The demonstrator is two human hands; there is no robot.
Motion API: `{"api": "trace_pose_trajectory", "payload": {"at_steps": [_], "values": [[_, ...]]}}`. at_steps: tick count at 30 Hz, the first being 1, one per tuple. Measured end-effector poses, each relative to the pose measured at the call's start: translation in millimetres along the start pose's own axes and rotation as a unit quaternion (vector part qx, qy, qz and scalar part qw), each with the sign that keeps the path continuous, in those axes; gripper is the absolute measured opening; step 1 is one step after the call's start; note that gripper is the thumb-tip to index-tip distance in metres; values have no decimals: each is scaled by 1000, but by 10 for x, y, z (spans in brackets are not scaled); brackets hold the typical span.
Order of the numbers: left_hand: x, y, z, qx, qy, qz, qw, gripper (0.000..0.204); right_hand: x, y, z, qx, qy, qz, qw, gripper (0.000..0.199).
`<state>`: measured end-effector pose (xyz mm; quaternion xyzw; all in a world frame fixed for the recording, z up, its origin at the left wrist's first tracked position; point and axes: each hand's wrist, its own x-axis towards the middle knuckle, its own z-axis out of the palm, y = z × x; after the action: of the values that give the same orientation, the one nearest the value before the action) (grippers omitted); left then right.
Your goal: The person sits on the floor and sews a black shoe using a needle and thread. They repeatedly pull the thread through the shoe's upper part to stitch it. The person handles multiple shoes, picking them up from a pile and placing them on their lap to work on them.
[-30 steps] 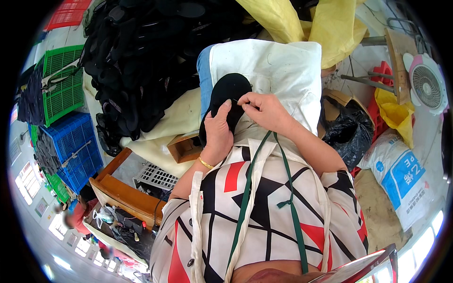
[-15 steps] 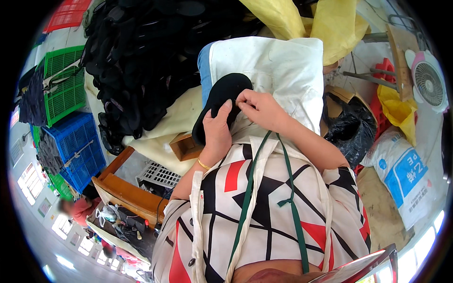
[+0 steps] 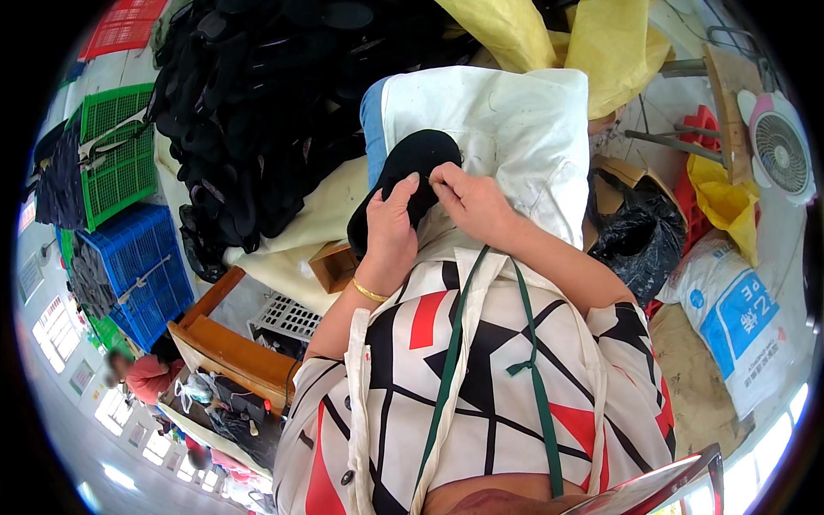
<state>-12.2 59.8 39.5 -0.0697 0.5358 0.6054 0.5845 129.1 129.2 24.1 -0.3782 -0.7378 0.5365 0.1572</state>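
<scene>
We have one black shoe sole (image 3: 403,184) in hand, lying on the white cloth-covered work pad (image 3: 506,129) in front of us. Our left hand (image 3: 390,232) is closed around the sole's lower half, thumb and fingers wrapped over its edge to pin it in place. Our right hand (image 3: 468,202) is curled tight, fingertips pinched at the sole's right edge near the middle, as if picking or pulling at something small there; what sits between the fingertips is too small to make out.

As far as we can judge, this piece is mid-way through its handling: it is held and being worked at the edge, not yet set aside. Much seems left to do, since a large heap of black soles (image 3: 257,112) rises just to the left of the pad, touching the cream sheet under it. Whether that heap is finished or waiting stock we cannot tell. Green (image 3: 116,154) and blue crates (image 3: 142,266) stand further left, well apart from our hands.
</scene>
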Motion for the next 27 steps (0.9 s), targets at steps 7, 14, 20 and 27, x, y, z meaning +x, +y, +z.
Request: {"api": "trace_pose_trajectory", "payload": {"at_steps": [7,14,20,27], "values": [[-46,76,52,3,45,-27,999,21,24,-6,101,-16,23,8,1000,10],[-64,85,86,5,51,-21,998,22,3,48,61,-53,-2,-23,998,12],[-2,27,16,5,35,-18,999,22,18,38,72,-35,2,-10,999,14],[-34,-94,-36,37,-51,27,998,21,306,-92,-137,81,-70,112,988,15]]}}
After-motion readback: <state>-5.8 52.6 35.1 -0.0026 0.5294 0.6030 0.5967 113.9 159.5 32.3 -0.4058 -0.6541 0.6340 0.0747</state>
